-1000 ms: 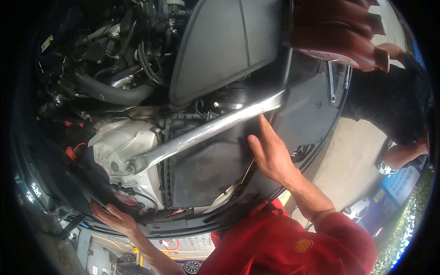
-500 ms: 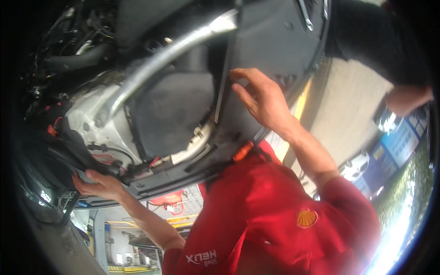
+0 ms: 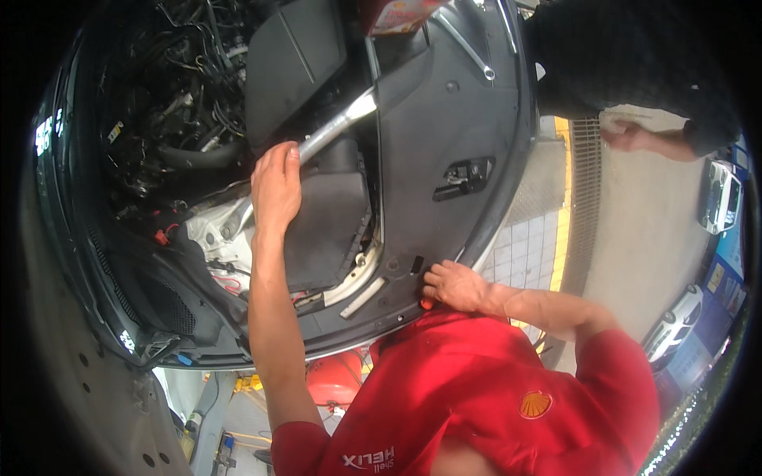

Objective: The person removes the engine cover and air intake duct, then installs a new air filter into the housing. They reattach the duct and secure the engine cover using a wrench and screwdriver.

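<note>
In an open engine bay, a silver metal brace bar [image 3: 341,123] slants over a black box-shaped cover [image 3: 325,222]. My left hand [image 3: 276,190] lies over the lower part of this bar, fingers bent round it and hiding that stretch. My right hand [image 3: 456,285] is at the car's near edge, its fingers curled down on the black plastic panel [image 3: 413,159]. Just below these fingertips a small orange piece [image 3: 427,303] shows; what the fingers grip is hidden. A white-painted body part [image 3: 214,234] with thin red wires lies left of the cover.
A wrench [image 3: 476,59] lies on the panel's far part, near a red box [image 3: 401,14]. Hoses and wiring [image 3: 190,103] fill the bay at upper left. Another person in dark clothes [image 3: 627,63] stands at right. A red rounded object [image 3: 333,379] is below the car's edge.
My left hand has moved from the bay's near left edge up onto the brace bar. My right hand has dropped from above the panel to its near edge. The view has shifted.
</note>
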The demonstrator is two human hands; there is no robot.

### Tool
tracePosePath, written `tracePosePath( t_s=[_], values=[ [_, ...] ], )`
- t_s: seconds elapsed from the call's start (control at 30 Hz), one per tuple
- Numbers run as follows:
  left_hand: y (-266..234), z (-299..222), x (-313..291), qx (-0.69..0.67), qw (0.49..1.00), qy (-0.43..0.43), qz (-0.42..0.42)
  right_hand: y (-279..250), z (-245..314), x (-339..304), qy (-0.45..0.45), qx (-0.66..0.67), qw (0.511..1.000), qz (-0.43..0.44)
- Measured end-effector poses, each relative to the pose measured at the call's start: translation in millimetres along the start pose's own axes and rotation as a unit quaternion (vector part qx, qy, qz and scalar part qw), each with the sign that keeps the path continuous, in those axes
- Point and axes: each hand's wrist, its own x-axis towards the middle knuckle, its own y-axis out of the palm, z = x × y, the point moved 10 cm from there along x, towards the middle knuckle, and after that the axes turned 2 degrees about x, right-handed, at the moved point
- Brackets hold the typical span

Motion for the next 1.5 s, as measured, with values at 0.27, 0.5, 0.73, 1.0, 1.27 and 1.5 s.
tracePosePath(
  t_s=[0.27, 0.5, 0.73, 1.0, 1.27, 1.5],
  values=[
    [37.5, 34.4, 46.9, -0.012, 0.973, -0.099, 0.21, -166.9, -55.1, 13.1, 0.122, 0.17, 0.962, -0.176],
    [62.5, 47.9, 54.5, 0.003, 0.941, -0.111, 0.319, -317.6, -126.5, 75.4, 0.077, 0.363, 0.805, -0.462],
    [66.6, 44.3, 53.9, -0.077, 0.915, -0.147, 0.368, -317.4, -157.6, 192.8, 0.098, 0.241, 0.894, -0.365],
    [72.5, 52.9, 55.0, -0.107, 0.919, -0.112, 0.363, -284.6, -169.8, 228.3, 0.107, 0.258, 0.904, -0.324],
    [67.0, 48.9, 54.2, -0.106, 0.916, -0.117, 0.369, -289.2, -164.4, 222.3, 0.068, 0.265, 0.901, -0.337],
    [62.9, 41.6, 54.6, -0.123, 0.917, -0.111, 0.362, -289.6, -169.3, 219.0, 0.119, 0.243, 0.896, -0.353]
  ],
)
